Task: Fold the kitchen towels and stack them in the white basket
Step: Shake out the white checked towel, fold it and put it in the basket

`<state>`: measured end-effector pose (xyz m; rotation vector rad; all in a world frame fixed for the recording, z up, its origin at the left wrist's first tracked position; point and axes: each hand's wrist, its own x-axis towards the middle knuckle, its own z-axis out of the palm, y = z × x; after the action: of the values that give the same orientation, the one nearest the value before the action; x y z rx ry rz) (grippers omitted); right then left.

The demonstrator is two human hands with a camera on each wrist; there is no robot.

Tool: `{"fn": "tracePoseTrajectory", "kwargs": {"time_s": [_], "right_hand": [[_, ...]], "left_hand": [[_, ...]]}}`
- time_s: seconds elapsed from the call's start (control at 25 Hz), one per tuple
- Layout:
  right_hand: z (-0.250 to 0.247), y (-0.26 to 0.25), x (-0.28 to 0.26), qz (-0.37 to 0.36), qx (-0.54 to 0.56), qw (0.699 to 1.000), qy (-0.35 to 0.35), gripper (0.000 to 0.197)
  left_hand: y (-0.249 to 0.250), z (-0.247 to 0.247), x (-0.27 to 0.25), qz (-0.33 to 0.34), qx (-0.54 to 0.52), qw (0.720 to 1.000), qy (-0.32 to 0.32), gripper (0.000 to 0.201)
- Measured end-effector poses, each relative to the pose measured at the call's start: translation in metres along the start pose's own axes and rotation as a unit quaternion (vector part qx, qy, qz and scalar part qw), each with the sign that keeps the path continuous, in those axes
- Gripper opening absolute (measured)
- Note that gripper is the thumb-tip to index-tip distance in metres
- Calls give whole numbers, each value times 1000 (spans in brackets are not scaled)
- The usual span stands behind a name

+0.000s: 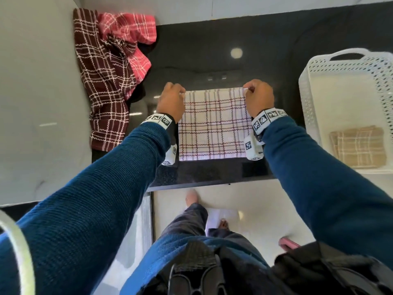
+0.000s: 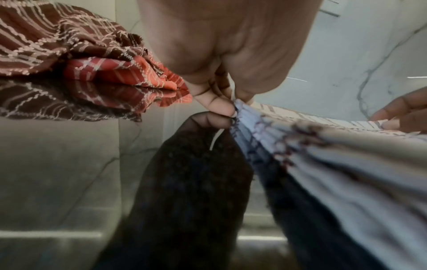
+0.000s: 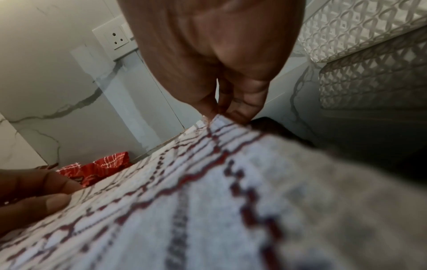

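Note:
A white towel with dark red and grey checks lies spread on the black counter in front of me. My left hand pinches its far left corner, and my right hand pinches its far right corner. The left wrist view shows thumb and fingertips clamped on the bunched white towel. In the right wrist view the fingertips nip the white towel at its corner. The white basket stands at the right with a folded beige checked towel inside.
A dark brown checked towel and a pink-red checked towel lie crumpled at the counter's far left, against the pale wall. The counter's front edge runs just below the white towel, with floor beyond. A wall socket sits behind.

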<state>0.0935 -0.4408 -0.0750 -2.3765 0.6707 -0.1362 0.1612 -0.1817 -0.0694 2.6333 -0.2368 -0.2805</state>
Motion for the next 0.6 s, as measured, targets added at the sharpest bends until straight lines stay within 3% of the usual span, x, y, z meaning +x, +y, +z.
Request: {"fn": "tracePoseTrajectory", "kwargs": {"time_s": [0.36, 0.48, 0.6], "right_hand": [[-3, -10, 4, -38, -41, 998, 19, 10], [-5, -18, 4, -77, -50, 996, 22, 21], [-4, -16, 7, -30, -32, 999, -5, 27]], "left_hand": [[8, -10, 15, 29, 49, 997, -48, 22], [6, -10, 14, 35, 37, 998, -36, 23], [6, -7, 10, 43, 41, 998, -23, 25]]}}
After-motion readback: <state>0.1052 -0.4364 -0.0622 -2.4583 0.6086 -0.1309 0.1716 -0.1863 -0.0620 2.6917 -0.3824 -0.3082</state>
